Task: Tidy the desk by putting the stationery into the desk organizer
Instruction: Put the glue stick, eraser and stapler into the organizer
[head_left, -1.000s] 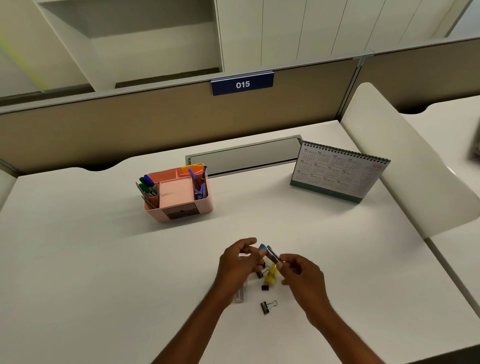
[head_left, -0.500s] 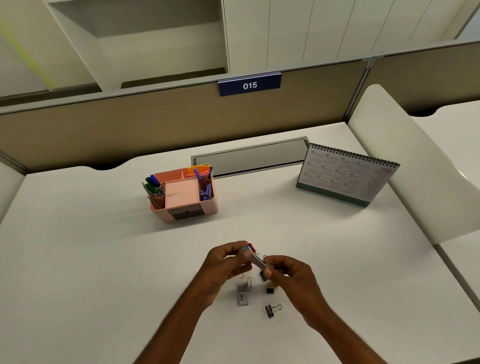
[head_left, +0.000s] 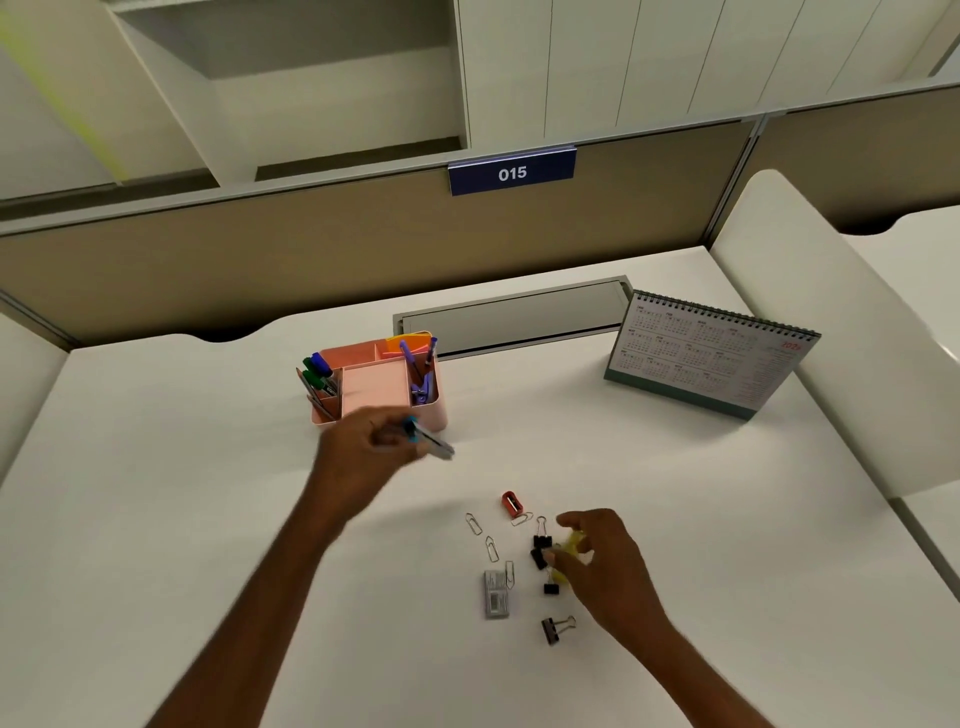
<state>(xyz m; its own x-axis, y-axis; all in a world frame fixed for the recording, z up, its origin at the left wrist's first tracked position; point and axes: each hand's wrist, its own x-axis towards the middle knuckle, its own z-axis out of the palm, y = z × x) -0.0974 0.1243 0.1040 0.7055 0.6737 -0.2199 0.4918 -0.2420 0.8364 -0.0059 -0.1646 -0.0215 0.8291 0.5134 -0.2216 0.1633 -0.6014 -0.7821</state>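
A pink desk organizer (head_left: 436, 410) stands mid-desk with markers (head_left: 318, 371) in its left slot and purple pens (head_left: 418, 364) on its right. My left hand (head_left: 363, 447) hovers just in front of it and grips a small blue and grey tool (head_left: 428, 439), blurred by motion. My right hand (head_left: 597, 556) rests over a pile of small stationery and pinches a yellow item (head_left: 571, 543). Around it lie black binder clips (head_left: 555, 629), paper clips (head_left: 491, 548), a red sharpener (head_left: 511, 504) and a grey staple box (head_left: 496, 595).
A desk calendar (head_left: 706, 353) stands at the back right. A grey cable cover (head_left: 514, 317) runs along the desk's rear edge below the beige partition with its "015" sign (head_left: 511, 171). A white divider panel (head_left: 831, 332) bounds the desk on the right.
My left hand has carried the blue and grey tool away from the pile, up and left to the organizer. My right hand has dropped back onto the pile of clips.
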